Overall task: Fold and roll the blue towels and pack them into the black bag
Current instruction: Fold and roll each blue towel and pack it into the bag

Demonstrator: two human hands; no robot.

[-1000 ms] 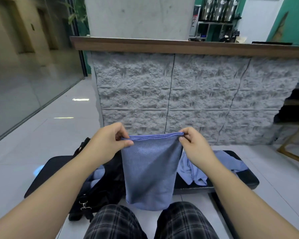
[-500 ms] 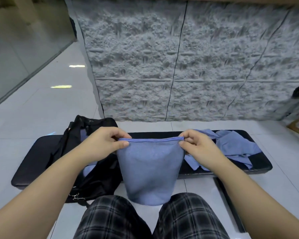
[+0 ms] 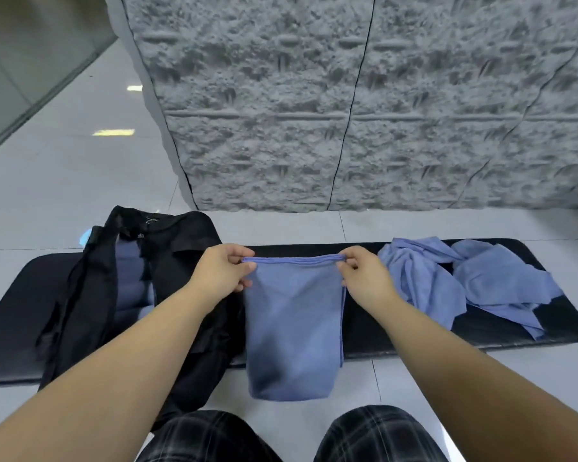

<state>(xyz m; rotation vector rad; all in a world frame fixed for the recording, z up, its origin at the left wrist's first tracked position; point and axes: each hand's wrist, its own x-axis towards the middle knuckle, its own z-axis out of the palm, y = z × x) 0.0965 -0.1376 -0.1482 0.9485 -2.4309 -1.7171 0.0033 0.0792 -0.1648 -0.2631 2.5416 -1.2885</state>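
Black bench (image 3: 381,338) on tiled floor | left hand (image 3: 219,273), right hand (image 3: 364,278) pinching folded blue towel's (image 3: 292,328) top corners, hanging | soft, light, likely drooping; gripping hemmed edge | black bag (image 3: 181,261) lying left

Arms: we see both forearms bare to the frame edge, no sleeves in view.
Left hand (image 3: 221,273): bare, no glove, ring or watch that we can see.
Right hand (image 3: 364,278): bare, likewise unadorned.
Legs: we note dark plaid trousers (image 3: 374,435), black with faint grey check lines, over both knees.
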